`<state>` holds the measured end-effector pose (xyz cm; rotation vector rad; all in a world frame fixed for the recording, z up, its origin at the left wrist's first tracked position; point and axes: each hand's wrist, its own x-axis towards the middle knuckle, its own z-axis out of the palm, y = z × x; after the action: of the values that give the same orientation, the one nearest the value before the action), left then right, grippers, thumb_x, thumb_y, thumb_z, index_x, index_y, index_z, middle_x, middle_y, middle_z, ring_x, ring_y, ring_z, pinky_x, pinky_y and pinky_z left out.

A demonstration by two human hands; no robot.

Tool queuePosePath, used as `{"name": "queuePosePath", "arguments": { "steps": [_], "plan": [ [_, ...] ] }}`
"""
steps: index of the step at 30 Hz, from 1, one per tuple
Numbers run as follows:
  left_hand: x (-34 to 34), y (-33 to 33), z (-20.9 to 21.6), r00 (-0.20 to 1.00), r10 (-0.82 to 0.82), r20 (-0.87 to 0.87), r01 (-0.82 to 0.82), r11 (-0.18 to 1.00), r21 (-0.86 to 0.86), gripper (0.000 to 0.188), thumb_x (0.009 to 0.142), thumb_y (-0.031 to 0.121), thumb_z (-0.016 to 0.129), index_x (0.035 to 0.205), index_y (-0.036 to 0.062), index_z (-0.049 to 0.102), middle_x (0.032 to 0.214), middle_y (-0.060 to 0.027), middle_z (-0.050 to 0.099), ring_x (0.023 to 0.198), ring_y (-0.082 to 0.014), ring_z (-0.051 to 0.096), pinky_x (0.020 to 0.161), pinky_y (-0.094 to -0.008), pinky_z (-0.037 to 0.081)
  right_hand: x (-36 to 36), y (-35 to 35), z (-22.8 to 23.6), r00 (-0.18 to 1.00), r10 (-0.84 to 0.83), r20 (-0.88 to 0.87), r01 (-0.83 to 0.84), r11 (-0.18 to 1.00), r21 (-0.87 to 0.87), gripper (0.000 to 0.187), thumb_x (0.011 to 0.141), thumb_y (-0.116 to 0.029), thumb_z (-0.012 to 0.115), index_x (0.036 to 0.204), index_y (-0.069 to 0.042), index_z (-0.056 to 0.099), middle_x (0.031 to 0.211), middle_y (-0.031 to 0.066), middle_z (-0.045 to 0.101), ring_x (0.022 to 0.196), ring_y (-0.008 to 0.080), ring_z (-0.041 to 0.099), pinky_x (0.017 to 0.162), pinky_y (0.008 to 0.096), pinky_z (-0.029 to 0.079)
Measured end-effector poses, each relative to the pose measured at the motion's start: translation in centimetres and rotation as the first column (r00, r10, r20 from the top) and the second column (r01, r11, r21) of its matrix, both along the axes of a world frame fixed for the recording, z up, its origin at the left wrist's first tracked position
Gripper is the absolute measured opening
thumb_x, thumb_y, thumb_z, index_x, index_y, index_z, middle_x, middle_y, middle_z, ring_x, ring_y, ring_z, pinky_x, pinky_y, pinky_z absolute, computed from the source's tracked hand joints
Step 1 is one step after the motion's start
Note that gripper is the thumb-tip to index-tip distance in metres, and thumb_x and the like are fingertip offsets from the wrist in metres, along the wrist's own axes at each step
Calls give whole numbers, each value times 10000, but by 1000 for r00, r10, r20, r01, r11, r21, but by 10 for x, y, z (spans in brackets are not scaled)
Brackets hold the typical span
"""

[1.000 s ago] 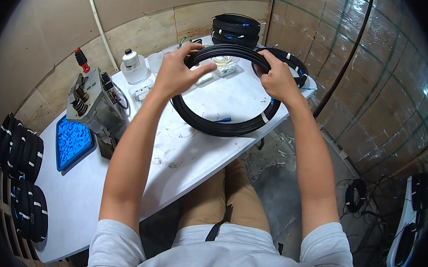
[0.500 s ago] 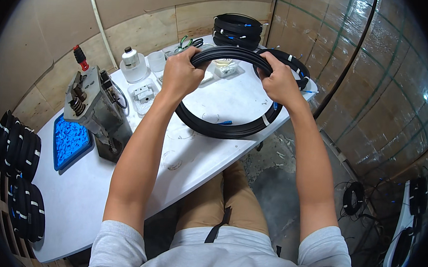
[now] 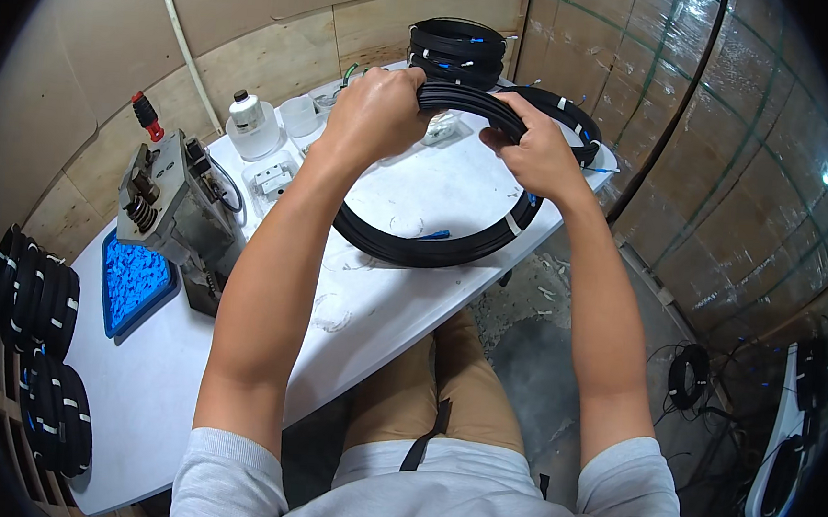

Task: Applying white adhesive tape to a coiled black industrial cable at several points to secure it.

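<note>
Held a black cable coil (image 3: 414,252) by its far arc, the ring over the bench (image 3: 154,404) near its front edge; whether the near arc rested there or hung just above, I could not tell. My left hand (image 3: 386,112) was curled closed over the far-left part, back upward, fingertips hidden. My right hand (image 3: 529,149) was wrapped about the far-right part, thumb toward the ring's middle. Noted one white tie (image 3: 512,225) on the near-right arc; no other showed, though my hands hid some of the ring. Main risk, in my judgement: the turns could fan apart if either grip slackened, since one visible tie would restrain only that side. Second: a blue connector (image 3: 435,234) showed at the inside of the near arc, and might be pinched or scraped if the ring were dropped or pressed flat. Third: another black coil (image 3: 589,156) lay just beyond my right hand, and its loose ends could snag on a sideways swing. The metal fixture (image 3: 182,209) and blue tray (image 3: 148,319) of small pieces stood to the left, apart from the ring; a knock there seemed likely only if my left forearm (image 3: 267,296) swung wide.
</note>
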<state>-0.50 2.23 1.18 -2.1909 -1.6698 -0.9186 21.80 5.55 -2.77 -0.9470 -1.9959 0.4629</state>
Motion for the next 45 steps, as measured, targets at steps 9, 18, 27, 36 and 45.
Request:
{"name": "queuePosePath", "arguments": {
  "steps": [9, 18, 27, 36, 45],
  "plan": [
    [-18, 4, -6, 983, -77, 169, 72, 997, 33, 239, 865, 204, 760, 957, 3, 670, 784, -218, 677, 724, -404, 633, 677, -464, 487, -7, 24, 13, 994, 41, 99, -53, 991, 122, 398, 886, -31, 630, 1273, -113, 590, 840, 210, 700, 706, 311, 655, 710, 377, 516],
    [-15, 2, 11, 989, -2, 150, 25, 988, -155, 244, 821, 209, 744, 885, -21, 694, 677, -208, 661, 668, -381, 655, 675, -452, 516, -14, 17, 11, 996, 37, 86, -40, 999, 32, 374, 869, 14, 583, 1220, -114, 601, 813, 195, 684, 694, 321, 648, 689, 396, 510],
    [-23, 12, 15, 983, -149, 105, 117, 957, 265, 224, 822, 158, 771, 933, -5, 665, 757, -211, 674, 683, -372, 653, 651, -423, 503, -12, 19, 41, 999, 18, 49, -33, 943, 330, 418, 818, 21, 639, 1213, -116, 629, 850, 233, 689, 705, 339, 694, 667, 379, 535],
    [-26, -6, 5, 979, -149, 142, 113, 966, 234, 204, 802, 80, 736, 956, -9, 634, 828, -233, 681, 786, -412, 660, 703, -448, 514, -15, 7, 40, 995, 52, 83, -81, 912, 402, 466, 771, 66, 594, 1204, -103, 625, 792, 252, 660, 669, 371, 673, 648, 412, 532],
    [-44, -7, -13, 986, -65, 154, 65, 998, 10, 216, 847, 117, 745, 972, -25, 640, 800, -235, 671, 709, -403, 642, 651, -438, 491, -34, 8, 23, 979, 39, 198, -60, 993, 104, 351, 890, 7, 631, 1226, -89, 597, 911, 195, 695, 709, 286, 629, 705, 340, 511]
  ]
}}
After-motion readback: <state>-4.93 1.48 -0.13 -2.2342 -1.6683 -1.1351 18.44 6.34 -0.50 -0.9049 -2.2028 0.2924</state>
